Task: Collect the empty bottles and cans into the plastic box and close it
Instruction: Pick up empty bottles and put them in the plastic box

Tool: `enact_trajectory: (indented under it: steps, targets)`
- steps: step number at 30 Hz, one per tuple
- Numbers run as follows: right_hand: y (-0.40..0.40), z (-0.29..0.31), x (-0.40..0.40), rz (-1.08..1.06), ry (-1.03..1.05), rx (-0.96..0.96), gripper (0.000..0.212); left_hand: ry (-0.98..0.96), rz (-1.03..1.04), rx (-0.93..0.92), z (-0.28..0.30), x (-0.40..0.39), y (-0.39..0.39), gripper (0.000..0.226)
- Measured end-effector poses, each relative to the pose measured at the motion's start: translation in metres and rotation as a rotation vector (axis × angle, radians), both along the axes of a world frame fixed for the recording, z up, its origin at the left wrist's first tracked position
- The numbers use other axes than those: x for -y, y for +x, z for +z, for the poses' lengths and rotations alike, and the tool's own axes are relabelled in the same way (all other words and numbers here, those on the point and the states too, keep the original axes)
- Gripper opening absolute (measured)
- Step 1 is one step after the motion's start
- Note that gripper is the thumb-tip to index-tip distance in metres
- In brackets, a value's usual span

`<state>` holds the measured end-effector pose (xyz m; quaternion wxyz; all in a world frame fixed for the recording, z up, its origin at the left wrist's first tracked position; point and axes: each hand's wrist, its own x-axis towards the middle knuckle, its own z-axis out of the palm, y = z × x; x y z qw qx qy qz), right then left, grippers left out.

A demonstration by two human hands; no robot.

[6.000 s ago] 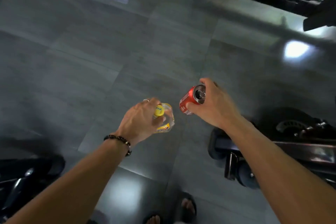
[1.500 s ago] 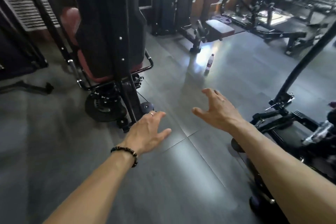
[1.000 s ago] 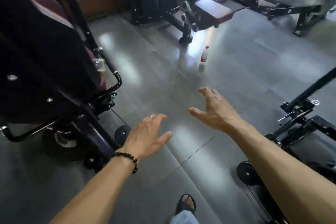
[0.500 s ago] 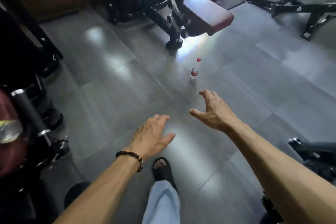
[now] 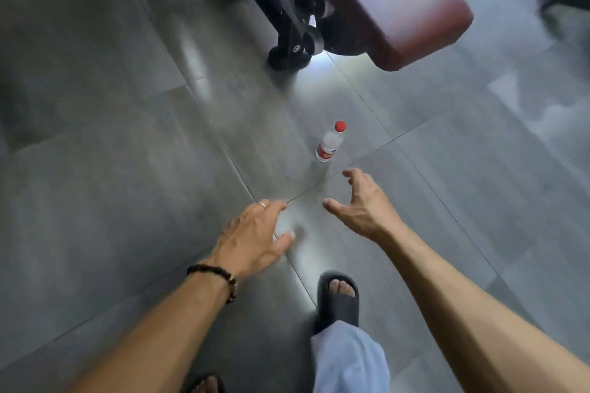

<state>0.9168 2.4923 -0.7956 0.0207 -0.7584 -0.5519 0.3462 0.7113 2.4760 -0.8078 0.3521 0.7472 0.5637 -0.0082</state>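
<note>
- A clear plastic water bottle (image 5: 329, 145) with a red cap and red label stands upright on the grey tiled floor (image 5: 127, 169), at about 12 o'clock from the two hands and a little beyond them.
- The right hand (image 5: 362, 202) is spread wide, fingers curled and thumb apart, holding nothing; it is near the bottle but apart from it, the fingertips short of its base.
- The left hand (image 5: 255, 238) is also empty, palm down and fingers relaxed, at 7 o'clock from the bottle and further off than the right.
- The plastic box is not in view, so I cannot tell how far the bottle must be carried.
- Likely risk: an empty bottle is light and top-heavy in feel; a fast or glancing reach could tip it and send it rolling, probably toward the bench.
- The padded maroon bench seat (image 5: 392, 6) overhangs at 1 o'clock from the bottle, and the black frame foot (image 5: 289, 56) sits at 11 o'clock; a bottle rolling under there would be awkward to fetch, and a head bending low might meet the pad.
- The floor looks glossy, and the foot in a black slide sandal (image 5: 339, 295) is stepping forward: a slip is possible.
- Open room lies from 3 through 9 o'clock around the bottle, bare tiles only.
</note>
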Motion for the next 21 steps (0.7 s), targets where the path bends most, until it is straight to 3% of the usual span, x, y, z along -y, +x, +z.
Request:
enact_trajectory:
  steps: [7,13,15,19,21]
  targets:
    - [0.09,-0.151,-0.147,-0.048,0.075,-0.069,0.083,-0.07,0.171,0.028,-0.142,-0.1,0.094,0.054]
    - [0.114,-0.241,-0.218,-0.091,0.126,-0.155,0.089,-0.072,0.226,0.012,-0.211,-0.139,0.134,0.052]
    - [0.116,-0.26,-0.229,-0.086,0.133,-0.166,0.082,-0.069,0.24,0.004,-0.222,-0.146,0.139,0.054]
    - [0.118,-0.28,-0.239,-0.073,0.188,-0.168,0.048,-0.095,0.25,-0.015,-0.234,-0.149,0.142,0.054]
    - [0.116,-0.279,-0.24,-0.053,0.212,-0.189,0.044,-0.091,0.262,-0.019,-0.233,-0.148,0.14,0.05]
